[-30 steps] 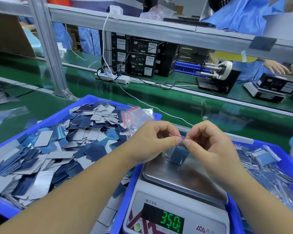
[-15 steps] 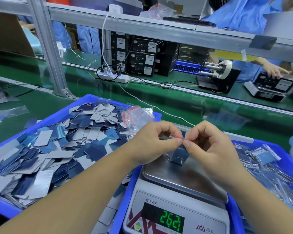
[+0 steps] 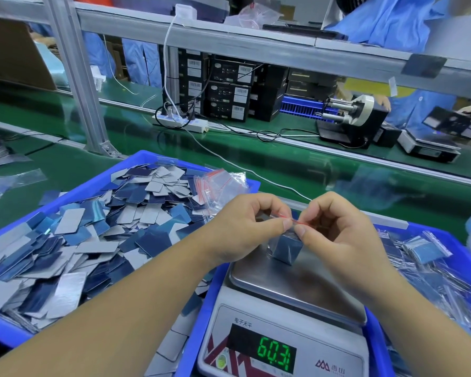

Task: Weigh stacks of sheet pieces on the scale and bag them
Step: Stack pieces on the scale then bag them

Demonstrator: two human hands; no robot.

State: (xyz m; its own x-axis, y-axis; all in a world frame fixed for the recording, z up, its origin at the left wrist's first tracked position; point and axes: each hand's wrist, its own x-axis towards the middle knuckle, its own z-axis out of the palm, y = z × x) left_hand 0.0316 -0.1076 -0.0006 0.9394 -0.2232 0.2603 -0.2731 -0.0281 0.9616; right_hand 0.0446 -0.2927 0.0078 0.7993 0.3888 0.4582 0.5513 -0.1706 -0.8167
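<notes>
Both hands meet just above the scale (image 3: 297, 284), and the step in hand looks like sealing the small bag (image 3: 284, 250) that holds a stack of blue sheet pieces. The left hand (image 3: 245, 229) pinches the red zip strip between thumb and forefinger, its other fingers curled in; the right hand (image 3: 337, 235) pinches the same strip right beside it, thumb tips almost touching. The bag's bottom corner rests on the scale's steel plate, so the green display near the scale's front edge is probably reading finger pressure too — not a figure to trust. To do this well, run the pinch along the whole strip from the middle outward, keep the stack square inside, and press lightly. Left of the scale sits the bin of loose pieces (image 3: 65, 240); right of it, the bin of filled bags (image 3: 424, 248)
</notes>
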